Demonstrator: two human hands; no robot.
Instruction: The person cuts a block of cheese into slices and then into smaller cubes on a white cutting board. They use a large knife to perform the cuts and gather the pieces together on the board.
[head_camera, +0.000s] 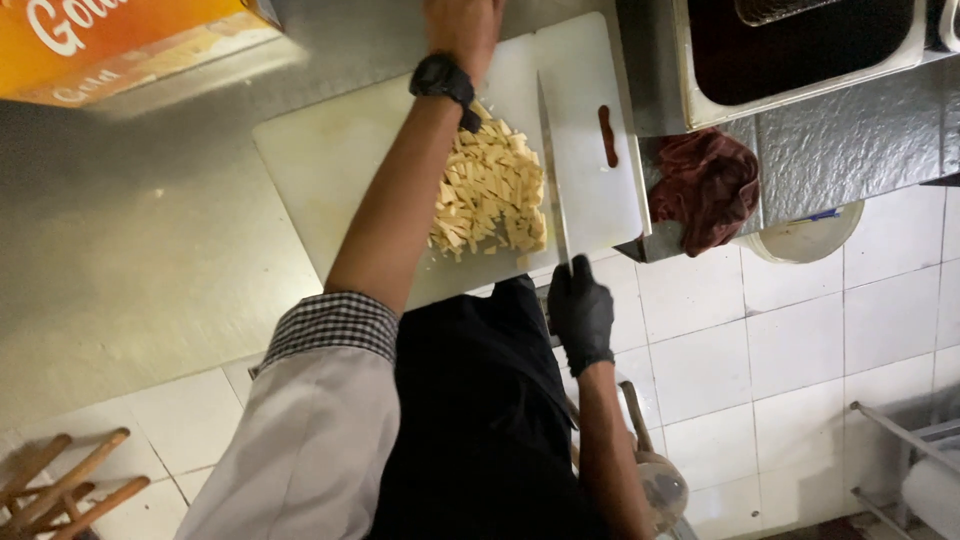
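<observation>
Head cam view looks upside down: body at bottom of frame, surface at top.

Right hand (581, 312), black glove, lower centre of frame, closed in a fist round the handle of a long knife (551, 170). Blade runs up the frame from the fist, lying over the white cutting board (330, 160), just right of the cut pieces. Can't tell if the edge touches the board.

Left hand (462, 28), bare, top centre of frame, partly cut off by the top edge; fingers out of view, so can't tell if spread or closed. Black wristwatch (441, 78) on the wrist. Forearm crosses the board diagonally from lower left; white sleeve w/ checked cuff (333, 325) at lower left.

Pile of pale yellow strips (490, 192), short and flat, sits centre of the board, between the forearm and the blade, touching neither clearly.

Board lies on a grey metal surface (130, 260), upper left and centre. The board's slot handle shows dark red at its right edge. Orange box (110, 40) in upper left corner. Dark red cloth (703, 185) bunched just right of the board, at the surface edge. Steel tray (800, 50) w/ dark inside at upper right. White round container (805, 238) under the cloth's right side. White tiled floor (800, 350) fills right and lower right. Wooden stool legs (60, 485) in lower left corner. Black apron (480, 420) at bottom centre.
</observation>
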